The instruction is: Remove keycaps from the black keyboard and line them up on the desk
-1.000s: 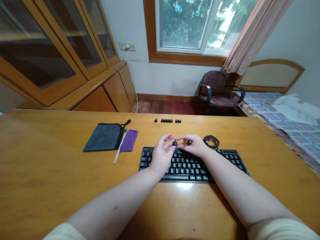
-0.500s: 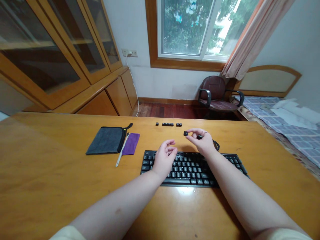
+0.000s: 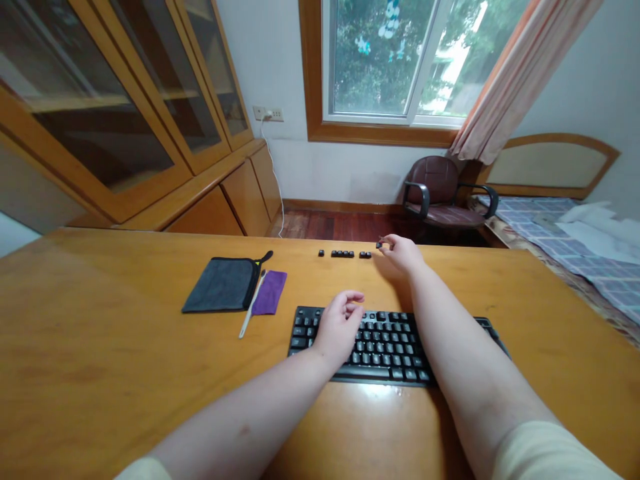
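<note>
Key (image 3: 379,246) pinched right by the far edge of the desk (image 3: 125,320), kinda risky

So the right hand (image 3: 404,255) has that one little key between thumb and fingertips, just right of a row of loose keys (image 3: 343,254). Can't tell if it's touching the wood or a bit above it. My worry: it's tiny, there's not much to hold, so a sloppy pinch there could send it over onto the floor (image 3: 325,225). The loose keys sit near too, so a fingertip swinging left might knock them out of line and muddle which is which.

Left hand (image 3: 340,327) is over the keyboard (image 3: 370,371), fingers loosely curled, thumb a bit apart, nothing in it that I can see. If it leans down, it could shove the board. Same deal with the right forearm (image 3: 460,347) reaching across: a low dip might nudge it sideways.
</note>
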### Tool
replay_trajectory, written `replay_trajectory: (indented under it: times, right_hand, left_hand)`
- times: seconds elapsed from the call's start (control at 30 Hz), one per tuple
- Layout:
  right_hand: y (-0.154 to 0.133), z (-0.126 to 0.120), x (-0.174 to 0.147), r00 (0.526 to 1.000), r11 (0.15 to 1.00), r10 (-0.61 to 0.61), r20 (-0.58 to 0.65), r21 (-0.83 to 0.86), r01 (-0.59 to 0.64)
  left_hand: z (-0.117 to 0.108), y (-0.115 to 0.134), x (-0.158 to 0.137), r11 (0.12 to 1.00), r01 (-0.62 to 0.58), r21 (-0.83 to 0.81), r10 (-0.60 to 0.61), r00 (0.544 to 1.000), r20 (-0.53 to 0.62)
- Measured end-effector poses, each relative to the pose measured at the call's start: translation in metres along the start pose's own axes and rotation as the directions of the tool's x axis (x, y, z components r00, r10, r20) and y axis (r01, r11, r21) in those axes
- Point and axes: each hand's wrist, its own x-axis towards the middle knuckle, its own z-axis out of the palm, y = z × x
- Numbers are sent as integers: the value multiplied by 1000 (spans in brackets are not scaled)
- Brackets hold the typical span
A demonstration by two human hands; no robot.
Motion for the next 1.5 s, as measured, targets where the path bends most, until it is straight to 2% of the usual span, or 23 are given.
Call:
replay_trajectory:
  times: [0.27, 0.47, 1.5]
  right_hand:
    - [9, 14, -3, 979, 993, 55, 194, -112, -34]
    - [15, 20, -3, 970, 993, 102, 220, -81, -86]
    - [23, 32, 0, 974, 997, 71, 216, -55, -60]
  left_hand:
    - [-1, -3, 0, 1000, -19, 13, 18, 999, 34]
    - [-1, 3, -1, 1000, 4, 19, -5, 999, 45]
    - [-1, -1, -1, 999, -23, 49, 20, 998, 62]
